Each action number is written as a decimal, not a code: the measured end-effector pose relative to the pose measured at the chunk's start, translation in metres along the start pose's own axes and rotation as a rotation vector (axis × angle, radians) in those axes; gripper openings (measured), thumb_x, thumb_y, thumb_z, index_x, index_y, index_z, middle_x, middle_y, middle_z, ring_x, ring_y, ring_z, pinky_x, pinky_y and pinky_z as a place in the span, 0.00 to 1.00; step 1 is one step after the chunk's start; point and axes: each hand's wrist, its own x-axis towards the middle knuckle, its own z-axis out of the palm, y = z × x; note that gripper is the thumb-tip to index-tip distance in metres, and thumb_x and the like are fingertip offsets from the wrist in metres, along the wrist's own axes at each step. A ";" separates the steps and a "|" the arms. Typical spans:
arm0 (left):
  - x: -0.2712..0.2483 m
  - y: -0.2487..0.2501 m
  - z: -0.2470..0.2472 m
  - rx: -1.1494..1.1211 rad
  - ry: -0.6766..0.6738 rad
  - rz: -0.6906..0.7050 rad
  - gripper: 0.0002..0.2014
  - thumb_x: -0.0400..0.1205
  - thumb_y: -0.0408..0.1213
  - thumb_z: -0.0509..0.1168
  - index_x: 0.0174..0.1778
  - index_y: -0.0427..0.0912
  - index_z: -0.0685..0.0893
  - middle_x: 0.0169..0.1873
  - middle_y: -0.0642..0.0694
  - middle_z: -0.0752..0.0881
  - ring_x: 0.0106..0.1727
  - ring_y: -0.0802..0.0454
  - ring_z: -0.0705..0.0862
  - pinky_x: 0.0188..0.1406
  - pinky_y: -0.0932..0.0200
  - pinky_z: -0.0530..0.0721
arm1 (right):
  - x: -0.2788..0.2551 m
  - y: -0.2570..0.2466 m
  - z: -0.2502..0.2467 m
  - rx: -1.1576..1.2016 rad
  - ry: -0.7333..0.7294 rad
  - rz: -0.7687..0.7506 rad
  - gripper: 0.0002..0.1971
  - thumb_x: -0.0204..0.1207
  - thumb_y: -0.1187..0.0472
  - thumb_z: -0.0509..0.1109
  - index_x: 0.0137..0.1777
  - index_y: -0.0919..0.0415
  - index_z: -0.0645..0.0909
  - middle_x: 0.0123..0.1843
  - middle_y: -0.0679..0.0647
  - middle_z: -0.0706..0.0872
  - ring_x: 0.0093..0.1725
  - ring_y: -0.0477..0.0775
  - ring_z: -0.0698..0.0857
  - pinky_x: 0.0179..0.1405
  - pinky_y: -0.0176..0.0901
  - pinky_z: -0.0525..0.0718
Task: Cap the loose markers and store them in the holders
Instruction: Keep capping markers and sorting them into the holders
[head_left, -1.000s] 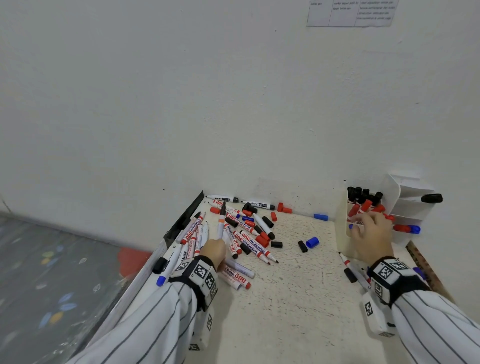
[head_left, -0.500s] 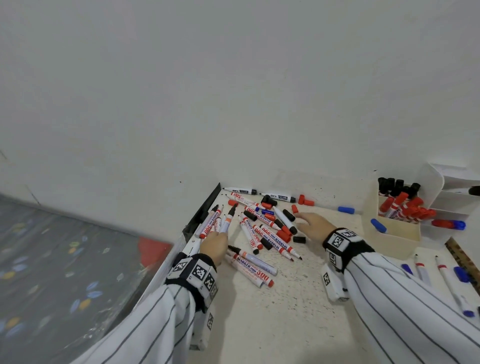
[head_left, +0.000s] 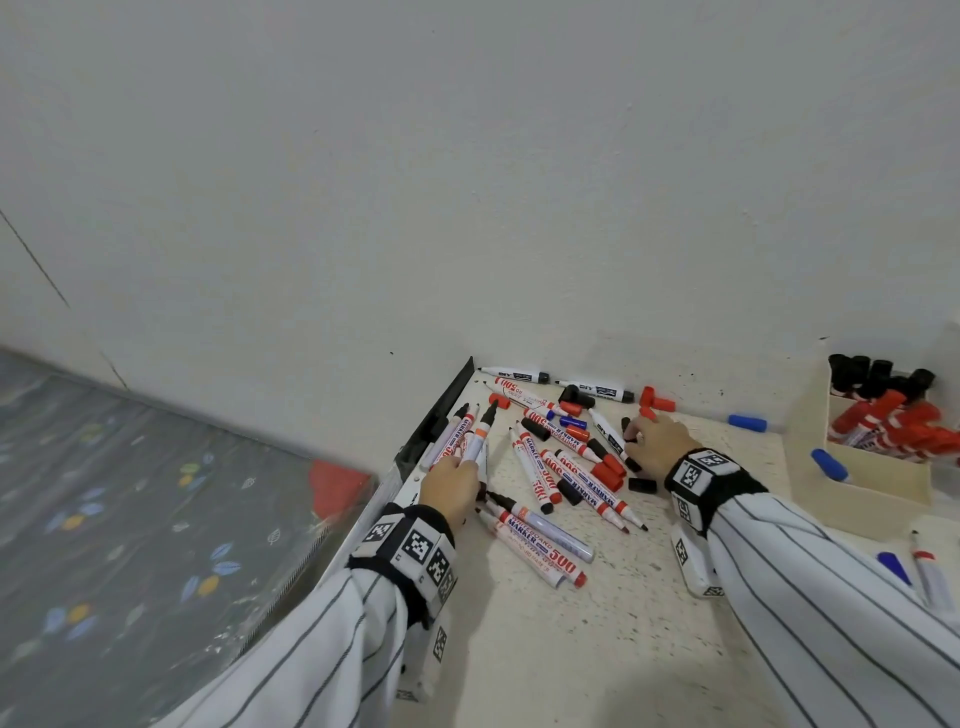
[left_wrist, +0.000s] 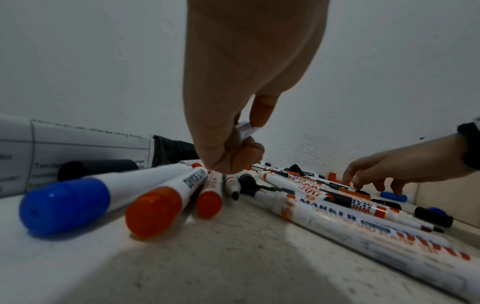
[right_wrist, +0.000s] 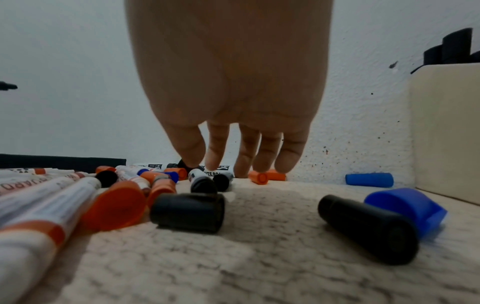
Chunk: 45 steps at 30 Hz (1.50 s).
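Note:
My left hand grips an uncapped marker with a black tip and an orange band, tip pointing away; in the left wrist view the fingers curl round its white barrel. A pile of uncapped markers and loose red, black and blue caps lies between my hands. My right hand reaches down into the caps, its straight fingertips touching a black cap and a black-ended marker. The cream holder at the right holds several capped red and black markers.
A loose black cap and a blue cap lie near my right hand. More markers lie at the front right. A black strip edges the table on the left, with a patterned grey floor beyond. The wall stands close behind.
My right hand left the holder and moved left to the caps beside the pile. My left hand still holds the same marker. The head view swung left.

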 end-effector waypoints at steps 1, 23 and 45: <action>0.000 0.000 0.001 0.008 -0.005 0.000 0.08 0.84 0.37 0.52 0.47 0.41 0.76 0.38 0.45 0.76 0.33 0.52 0.71 0.33 0.60 0.70 | 0.000 0.001 0.000 -0.021 -0.009 0.004 0.16 0.80 0.55 0.59 0.66 0.50 0.75 0.67 0.58 0.76 0.61 0.59 0.77 0.61 0.51 0.78; -0.015 -0.007 0.014 0.052 0.029 0.041 0.10 0.85 0.36 0.52 0.57 0.41 0.75 0.39 0.48 0.76 0.38 0.54 0.73 0.39 0.61 0.74 | -0.026 0.020 -0.008 0.217 0.056 0.042 0.06 0.75 0.61 0.65 0.51 0.56 0.71 0.44 0.55 0.81 0.39 0.51 0.77 0.31 0.37 0.70; -0.086 -0.019 0.072 0.037 -0.187 0.327 0.12 0.80 0.27 0.61 0.56 0.45 0.79 0.45 0.45 0.86 0.44 0.51 0.83 0.44 0.55 0.87 | -0.120 0.020 -0.010 0.629 0.239 -0.283 0.11 0.75 0.74 0.66 0.44 0.56 0.79 0.49 0.51 0.82 0.51 0.48 0.79 0.44 0.17 0.69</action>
